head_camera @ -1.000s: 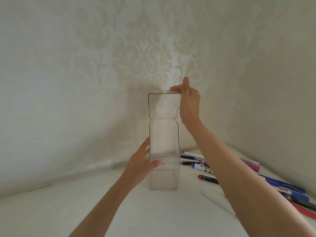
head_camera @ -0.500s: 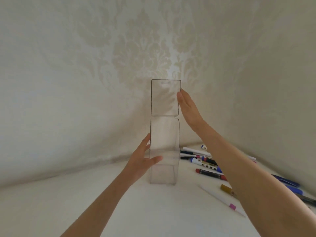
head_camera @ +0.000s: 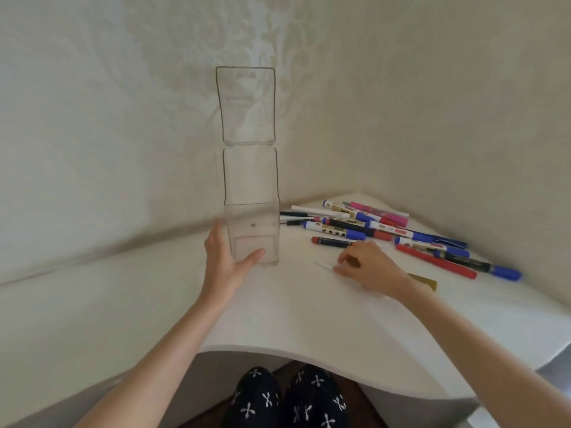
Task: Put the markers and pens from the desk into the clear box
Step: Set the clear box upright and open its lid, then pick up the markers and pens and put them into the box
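A tall clear box (head_camera: pixel 251 196) stands upright on the white desk (head_camera: pixel 278 319), its hinged lid (head_camera: pixel 247 106) flipped up against the wall; the box looks empty. My left hand (head_camera: pixel 224 264) grips the box's base, thumb across the front and fingers on its left side. My right hand (head_camera: pixel 370 267) is down on the desk right of the box, fingers curled around a white pen (head_camera: pixel 324 264) whose gold end (head_camera: pixel 425 281) pokes out behind the wrist. Several markers and pens (head_camera: pixel 386 230) lie in a loose pile beyond that hand.
The desk sits in a corner, with patterned walls close behind the box and to the right. A red marker (head_camera: pixel 435 265) and a blue one (head_camera: pixel 482 267) lie nearest the right wall. The desk's curved front edge runs above my knees (head_camera: pixel 287 396).
My right hand has left the opened lid and dropped to the desk onto the white pen. The lid now stands fully up. The view has tilted downward; my left hand stays on the box.
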A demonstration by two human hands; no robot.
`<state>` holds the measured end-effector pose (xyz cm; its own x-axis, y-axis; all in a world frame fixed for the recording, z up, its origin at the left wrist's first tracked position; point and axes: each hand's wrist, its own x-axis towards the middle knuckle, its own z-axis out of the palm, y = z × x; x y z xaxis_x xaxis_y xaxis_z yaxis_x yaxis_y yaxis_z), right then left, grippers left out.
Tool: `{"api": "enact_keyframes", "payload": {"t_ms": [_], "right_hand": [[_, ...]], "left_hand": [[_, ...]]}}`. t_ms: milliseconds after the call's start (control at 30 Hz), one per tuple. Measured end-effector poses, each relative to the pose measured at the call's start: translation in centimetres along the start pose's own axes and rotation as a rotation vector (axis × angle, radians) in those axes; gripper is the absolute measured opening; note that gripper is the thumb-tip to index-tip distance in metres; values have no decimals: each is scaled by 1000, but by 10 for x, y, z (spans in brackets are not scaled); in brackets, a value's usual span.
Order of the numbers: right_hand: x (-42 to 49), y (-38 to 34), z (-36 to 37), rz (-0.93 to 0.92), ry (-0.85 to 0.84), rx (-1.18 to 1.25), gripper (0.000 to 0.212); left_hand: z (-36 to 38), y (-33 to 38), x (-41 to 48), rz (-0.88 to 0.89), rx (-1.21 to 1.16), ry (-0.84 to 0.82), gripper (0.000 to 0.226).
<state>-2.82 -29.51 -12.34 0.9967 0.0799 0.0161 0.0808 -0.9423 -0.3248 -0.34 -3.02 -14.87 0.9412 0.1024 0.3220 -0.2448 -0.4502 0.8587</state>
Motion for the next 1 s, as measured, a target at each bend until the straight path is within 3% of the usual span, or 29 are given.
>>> {"api": "enact_keyframes", "payload": {"t_ms": [100,200,300,433,533,667,800,933,1000], "right_hand": [[-8,2,9,-34,42,-183,33],[-8,2,16,-90,134,-168,25],[-11,-5,14,-95,247,39,22],[-16,-28,-4,-124,481,219,28],[-12,-54,-33,-188,543,378,29],[2,-106,-79,-375,434,261,40],[32,-140,-98,-294,263,80,17],[53,-169,-87,-285,14,134,21],[57,-174,-79,-273,-49,169,32]], "left_hand": [[3,-5,7,-91,-48,-11,87],[8,-3,-2,-80,-99,37,71],[13,1,-10,-46,-153,15,66],[13,4,-18,-8,-51,68,78],[2,15,-18,137,-22,119,77],[-19,31,8,125,-98,97,75],[-31,23,13,74,-80,-51,70],[-21,14,8,61,-71,-157,64],[-16,15,6,62,-78,-135,62]]}}
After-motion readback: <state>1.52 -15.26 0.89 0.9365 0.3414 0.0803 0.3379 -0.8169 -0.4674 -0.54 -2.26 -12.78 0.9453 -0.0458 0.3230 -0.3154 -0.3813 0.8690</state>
